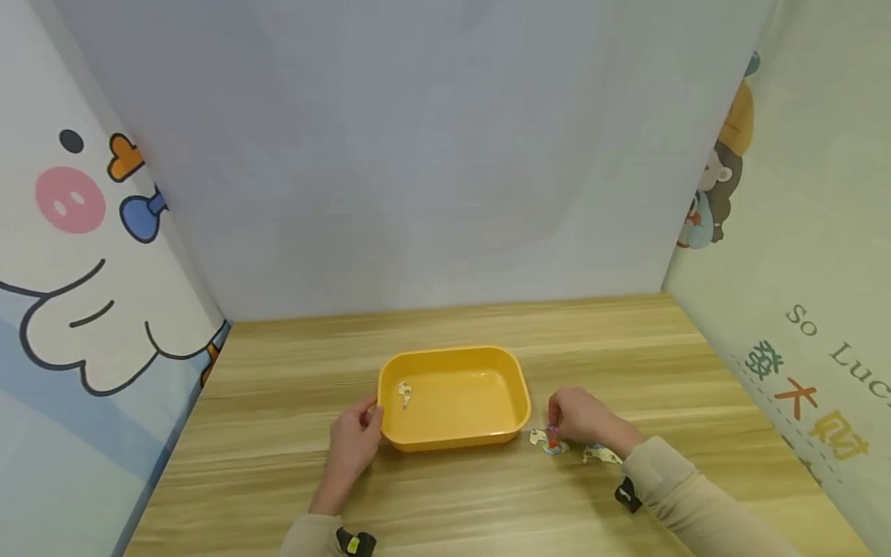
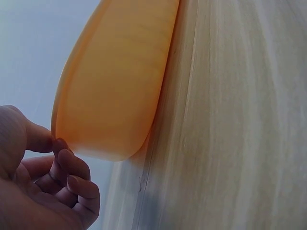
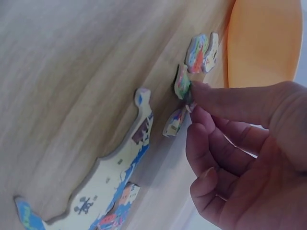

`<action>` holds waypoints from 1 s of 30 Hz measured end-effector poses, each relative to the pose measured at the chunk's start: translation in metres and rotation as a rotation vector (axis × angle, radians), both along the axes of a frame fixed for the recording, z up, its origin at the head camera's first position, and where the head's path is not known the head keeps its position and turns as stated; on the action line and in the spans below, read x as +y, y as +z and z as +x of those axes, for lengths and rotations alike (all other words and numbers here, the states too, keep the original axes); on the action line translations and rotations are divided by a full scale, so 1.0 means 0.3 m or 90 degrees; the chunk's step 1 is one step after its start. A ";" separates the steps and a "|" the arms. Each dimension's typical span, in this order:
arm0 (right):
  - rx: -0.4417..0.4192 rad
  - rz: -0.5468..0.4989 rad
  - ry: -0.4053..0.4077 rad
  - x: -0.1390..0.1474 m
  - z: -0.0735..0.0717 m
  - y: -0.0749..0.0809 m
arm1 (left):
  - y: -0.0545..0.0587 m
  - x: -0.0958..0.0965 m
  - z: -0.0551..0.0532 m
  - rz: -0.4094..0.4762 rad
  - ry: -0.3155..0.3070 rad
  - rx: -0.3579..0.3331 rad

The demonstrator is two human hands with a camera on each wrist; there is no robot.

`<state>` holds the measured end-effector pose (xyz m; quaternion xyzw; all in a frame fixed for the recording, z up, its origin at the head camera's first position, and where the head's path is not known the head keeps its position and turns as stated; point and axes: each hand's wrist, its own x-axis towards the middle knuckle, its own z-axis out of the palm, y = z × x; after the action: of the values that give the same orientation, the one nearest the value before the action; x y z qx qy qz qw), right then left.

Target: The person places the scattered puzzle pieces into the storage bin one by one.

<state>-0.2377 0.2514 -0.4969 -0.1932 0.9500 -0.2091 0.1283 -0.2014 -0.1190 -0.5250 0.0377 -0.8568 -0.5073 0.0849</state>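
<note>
My left hand (image 1: 355,441) pinches the left rim of a yellow plastic tray (image 1: 455,445); in the left wrist view, thumb and forefinger meet on its edge. One small cream puzzle piece (image 1: 405,394) lies inside the tray on the left. To the right of the tray, my right hand (image 1: 585,418) pinches a small printed puzzle piece, mostly hidden behind the fingertips. Close by on the table are a red, blue and green piece (image 3: 195,53), a green piece (image 3: 182,82) and a small cream piece (image 3: 173,123).
A long cream puzzle piece (image 3: 103,177) with a skull print lies nearer my right wrist, a red and blue piece (image 3: 122,203) beside it. The wood-grain table (image 1: 292,363) ends at a pale back panel (image 1: 418,155), with printed panels at both sides.
</note>
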 end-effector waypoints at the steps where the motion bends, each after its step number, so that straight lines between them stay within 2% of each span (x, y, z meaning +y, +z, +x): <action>1: 0.001 -0.006 0.004 0.001 0.000 0.000 | -0.001 0.001 -0.001 0.002 -0.001 -0.002; 9: -0.018 -0.053 0.034 0.010 -0.005 -0.006 | -0.019 0.000 -0.005 -0.007 0.005 0.013; 13: -0.012 -0.063 0.052 0.015 -0.012 -0.002 | -0.018 0.000 -0.003 -0.003 0.004 0.004; 20: -0.009 -0.068 0.031 0.032 -0.033 0.021 | -0.023 0.001 -0.006 0.000 0.009 -0.004; 26: -0.033 -0.093 0.056 0.029 -0.071 0.072 | -0.029 -0.002 -0.008 0.002 0.007 0.001; 30: -0.018 -0.108 0.046 0.009 -0.104 0.127 | -0.025 -0.005 -0.013 -0.002 0.011 0.000</action>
<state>-0.2688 0.2542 -0.4589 -0.2345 0.9193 -0.2869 0.1326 -0.2054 -0.1206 -0.5326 0.0452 -0.8572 -0.5053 0.0890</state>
